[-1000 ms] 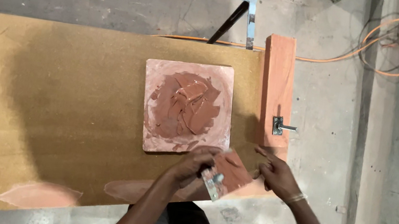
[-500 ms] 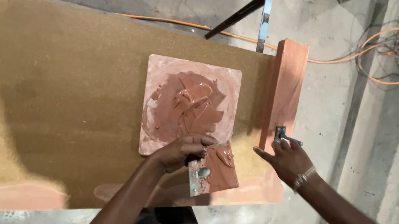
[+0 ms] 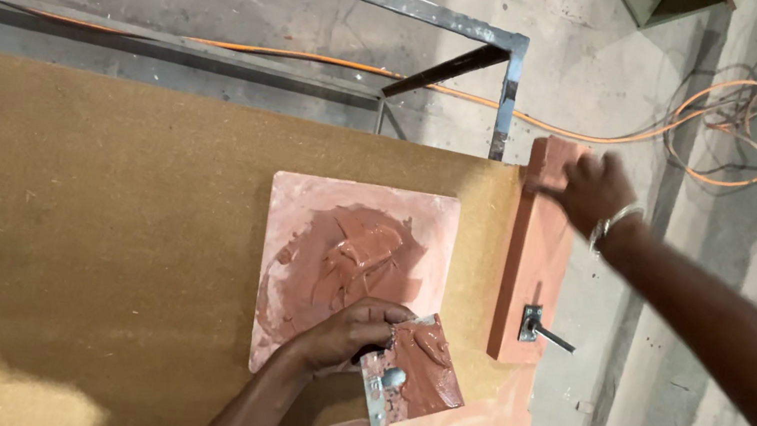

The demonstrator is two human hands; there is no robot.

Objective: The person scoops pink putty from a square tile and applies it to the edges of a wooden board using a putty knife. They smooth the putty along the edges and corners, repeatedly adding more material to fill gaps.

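Reddish putty coats scraper [image 3: 413, 376] gripped by left hand [image 3: 344, 334]; right hand [image 3: 590, 188] grasps plank [image 3: 533, 258]

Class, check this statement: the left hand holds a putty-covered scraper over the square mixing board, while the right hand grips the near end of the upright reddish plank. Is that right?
Not quite. In the head view the right hand grips the far end of the reddish plank, not the near end. The rest stands: the left hand holds the putty-covered scraper by the square mixing board.

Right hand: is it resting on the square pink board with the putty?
No; the right hand grips the top end of the upright reddish block at the table's edge, apart from the square pink board.
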